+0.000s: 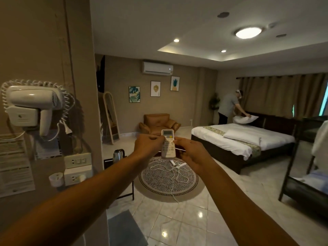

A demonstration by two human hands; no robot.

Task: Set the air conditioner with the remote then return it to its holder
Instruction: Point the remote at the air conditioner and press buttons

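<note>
- I judge the task to be in its first half: the setting step is under way, and the return to the holder is not yet done.
- I see both arms stretched forward, with the slim white plastic air conditioner remote with a grey screen and rows of pale buttons (168, 143) held upright between the two hands, screen end on top.
- My left hand (148, 145) is curled closed around the remote's left edge, thumb lying across the button area near the top rows.
- My right hand (190, 153) is also curled closed, gripping the remote's right edge; its fingertips (177, 140) touch the side just below the screen.
- I cannot tell whether a button is actually being pressed.
- The white wall-mounted air conditioner unit (157, 68) hangs high on the far wall, well above and beyond the hands, roughly in line with the remote's top end.
- I cannot tell from here whether the unit has responded.
- I cannot pick out a remote holder with certainty; nothing near the hands clearly looks like one.
- To the left of my left arm, a cream wall-mounted hair dryer with a coiled cord (33, 107) sits on the near wall.
- Below the hands lies a round patterned rug with tangled white cables (168, 176).
- Far to the right of my right hand, another person in a grey shirt (229, 108) bends over a white-sheeted bed (243, 139).
</note>
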